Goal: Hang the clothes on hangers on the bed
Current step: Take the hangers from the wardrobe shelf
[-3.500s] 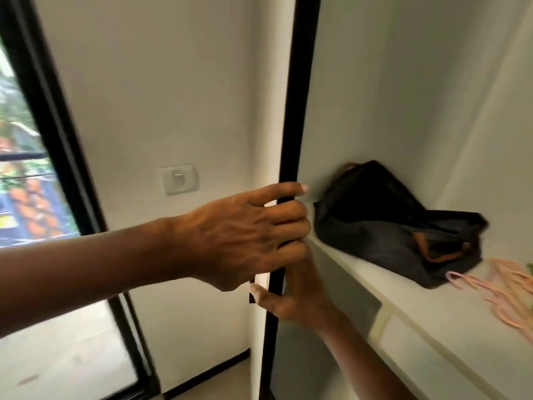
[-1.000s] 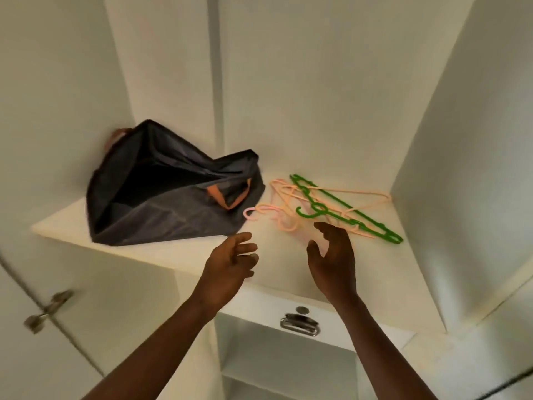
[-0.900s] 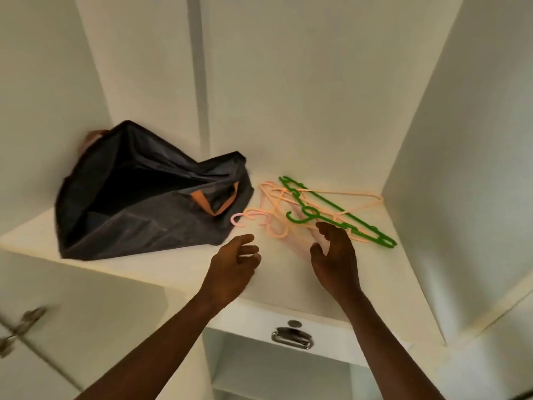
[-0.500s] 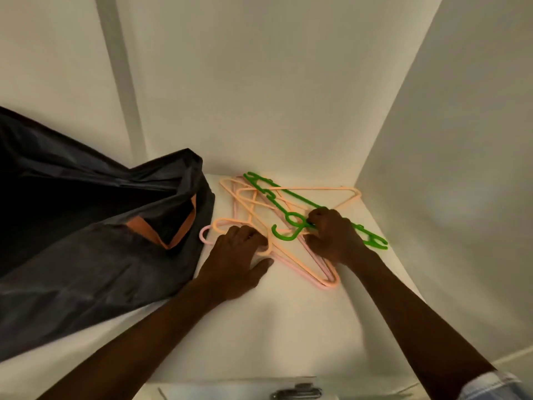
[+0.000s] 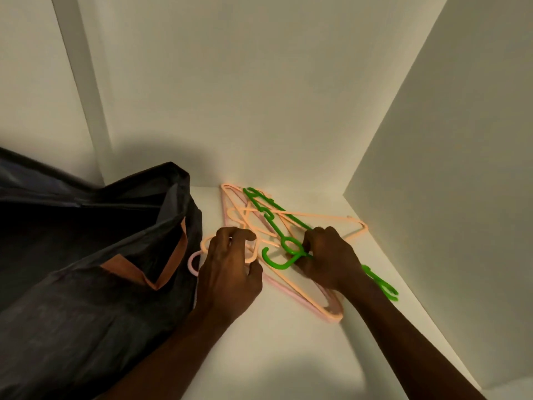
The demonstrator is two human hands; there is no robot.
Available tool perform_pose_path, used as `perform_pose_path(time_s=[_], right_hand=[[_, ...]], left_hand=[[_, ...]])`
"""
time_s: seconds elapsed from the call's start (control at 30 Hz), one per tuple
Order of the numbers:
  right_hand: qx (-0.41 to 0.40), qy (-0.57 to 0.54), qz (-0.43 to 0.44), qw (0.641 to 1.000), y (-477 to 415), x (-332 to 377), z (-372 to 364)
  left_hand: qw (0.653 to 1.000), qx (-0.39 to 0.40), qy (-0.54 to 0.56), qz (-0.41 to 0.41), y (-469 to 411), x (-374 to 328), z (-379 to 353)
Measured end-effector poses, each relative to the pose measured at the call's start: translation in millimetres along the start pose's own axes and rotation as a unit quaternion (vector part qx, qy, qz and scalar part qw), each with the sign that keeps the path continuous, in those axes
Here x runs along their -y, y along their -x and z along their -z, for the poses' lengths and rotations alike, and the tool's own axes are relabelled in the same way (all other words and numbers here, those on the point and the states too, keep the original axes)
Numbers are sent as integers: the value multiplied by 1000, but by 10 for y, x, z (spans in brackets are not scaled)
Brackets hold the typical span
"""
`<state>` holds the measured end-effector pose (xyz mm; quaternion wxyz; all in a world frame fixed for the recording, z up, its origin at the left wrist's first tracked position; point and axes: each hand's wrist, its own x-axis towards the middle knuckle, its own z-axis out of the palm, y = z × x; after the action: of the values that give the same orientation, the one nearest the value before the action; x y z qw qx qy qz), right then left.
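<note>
A white wardrobe shelf (image 5: pixel 288 356) ends in a corner at 1 o'clock, where the hangers lie tangled. The green hanger (image 5: pixel 278 266) runs from 11 to 5 o'clock across the peach hangers (image 5: pixel 331 316). The right hand (image 5: pixel 331 261) grips its neck, and the left hand (image 5: pixel 227 272), at its 9 o'clock, curls round the peach hooks. A dark bag (image 5: pixel 86 284) crowds in from 9 o'clock. The crossed arms of the hangers may snag when lifted. No clothes or bed are in view.

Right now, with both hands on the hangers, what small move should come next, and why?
Probably lift the green hanger clear first: the right hand pinches it near its hook, and it lies on top of the peach hangers, which the left hand grips.
</note>
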<state>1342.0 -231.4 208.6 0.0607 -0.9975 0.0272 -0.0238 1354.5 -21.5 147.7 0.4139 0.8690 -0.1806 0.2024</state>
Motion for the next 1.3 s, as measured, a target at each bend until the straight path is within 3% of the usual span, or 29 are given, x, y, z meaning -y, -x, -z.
perform_pose_path(time_s=[0.13, 0.23, 0.37, 0.47, 0.6, 0.8, 0.87, 1.0, 1.1, 1.17, 1.3], right_hand=[[23, 50, -24, 998, -43, 107, 54], [83, 89, -46, 992, -168, 165, 21], [153, -43, -78, 984, -334, 204, 10], [126, -18, -82, 988, -314, 294, -29], [90, 54, -68, 992, -247, 381, -4], [14, -56, -63, 996, -307, 222, 298], [-4, -137, -46, 990, -313, 186, 490], [40, -410, -45, 910, -203, 139, 1029], [99, -562, -12, 821, -94, 110, 1308], [102, -615, -15, 782, -6, 103, 1423], [76, -696, -37, 713, 250, 79, 1548]], left_hand=[[999, 18, 28, 3, 15, -13, -26], [997, 26, 76, 0, 25, -13, -26], [991, 12, 128, 30, 16, -29, 29], [994, 1, 100, 35, 29, -43, 71], [999, -12, 40, -17, 124, -177, 144], [977, -114, 32, -179, 245, -436, 263], [966, -134, 49, -216, 282, -461, 239], [963, -80, 145, -214, 288, -424, 118], [962, 1, 264, -71, 94, -379, -40], [949, 38, 314, -21, -82, -434, -133], [938, -43, 343, -21, -209, -654, -238]])
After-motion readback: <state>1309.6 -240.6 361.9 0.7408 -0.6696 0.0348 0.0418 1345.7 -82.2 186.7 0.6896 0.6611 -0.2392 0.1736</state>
